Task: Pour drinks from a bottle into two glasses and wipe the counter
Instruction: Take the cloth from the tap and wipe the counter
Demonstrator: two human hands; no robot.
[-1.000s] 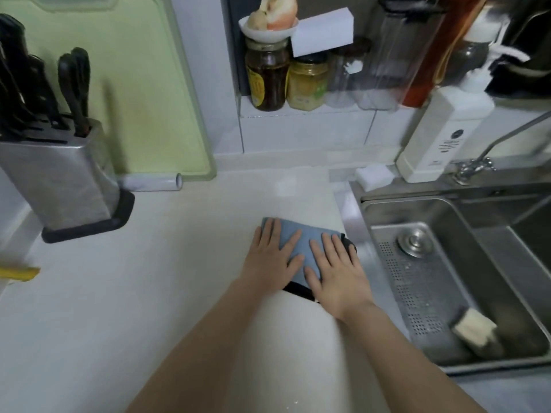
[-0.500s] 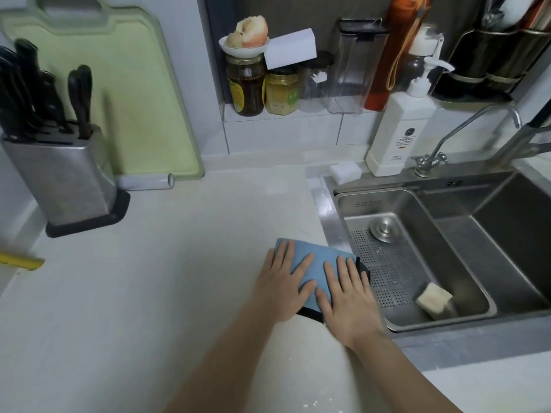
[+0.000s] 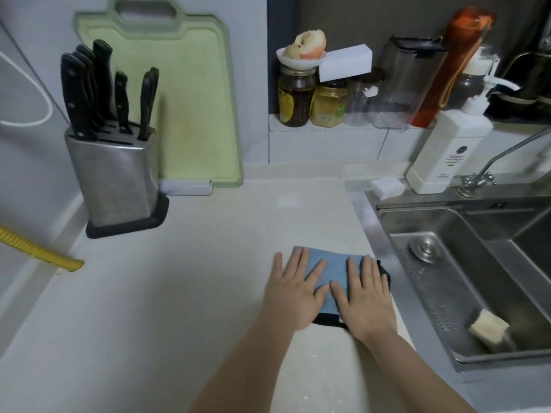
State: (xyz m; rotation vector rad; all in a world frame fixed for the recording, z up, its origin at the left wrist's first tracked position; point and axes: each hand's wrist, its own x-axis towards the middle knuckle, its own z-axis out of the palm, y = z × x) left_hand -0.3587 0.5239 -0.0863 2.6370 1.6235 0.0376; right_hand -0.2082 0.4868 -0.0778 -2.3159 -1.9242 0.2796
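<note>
Both palms flat, fingers spread — my left hand [image 3: 293, 293] and right hand [image 3: 367, 296] press the blue cloth [image 3: 334, 271] onto the counter [image 3: 179, 293], at its right edge beside the sink [image 3: 477, 234].

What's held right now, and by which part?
Nothing is gripped. Left hand and right hand lie flat, fingers spread, pressing down on the top of the blue cloth on the counter.

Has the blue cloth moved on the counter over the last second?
Yes, slightly: the blue cloth has slid nearer, along the sink rim, judged against the drain plug.
</note>
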